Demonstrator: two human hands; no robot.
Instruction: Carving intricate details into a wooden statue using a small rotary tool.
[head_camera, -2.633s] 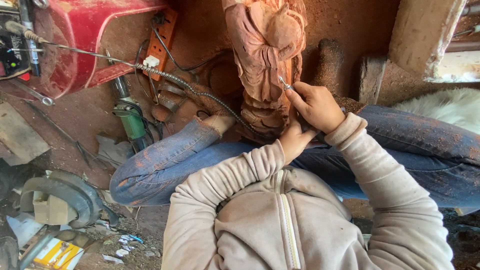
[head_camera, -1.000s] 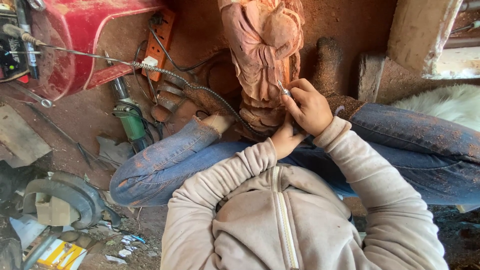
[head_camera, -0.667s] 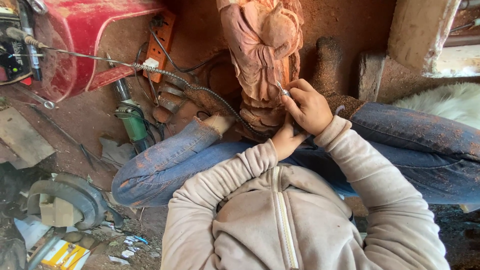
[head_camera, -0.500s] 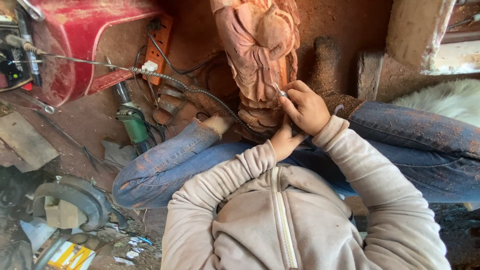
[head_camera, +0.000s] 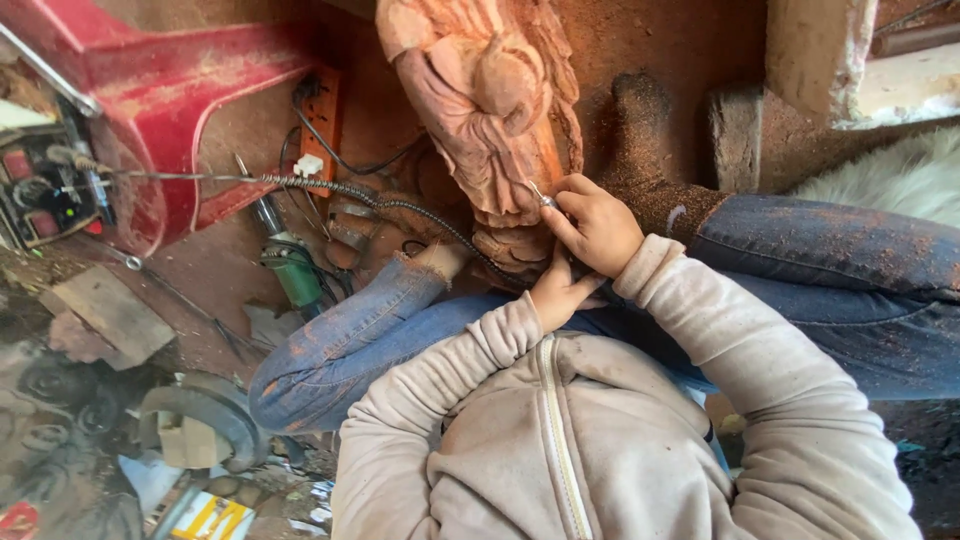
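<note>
A reddish wooden carved figure (head_camera: 490, 110) stands between my legs, its base by my knees. My right hand (head_camera: 595, 225) is shut on a small rotary carving handpiece (head_camera: 541, 196), with the metal tip touching the figure's lower right side. A coiled flexible shaft (head_camera: 380, 200) runs from the left across the floor to my hands. My left hand (head_camera: 560, 295) sits just under the right one, fingers curled against the figure's base and the shaft's end. Both sleeves are beige and dusty.
A red machine body (head_camera: 170, 90) and a control box (head_camera: 45, 190) stand at the left. A green power tool (head_camera: 295, 275) lies by my left knee, an angle grinder (head_camera: 200, 420) lower left. White fur (head_camera: 890, 180) lies at the right. Sawdust covers the floor.
The view has shifted slightly. My hands stay on the figure's lower right side, with the tool tip creeping a little along the carving.
</note>
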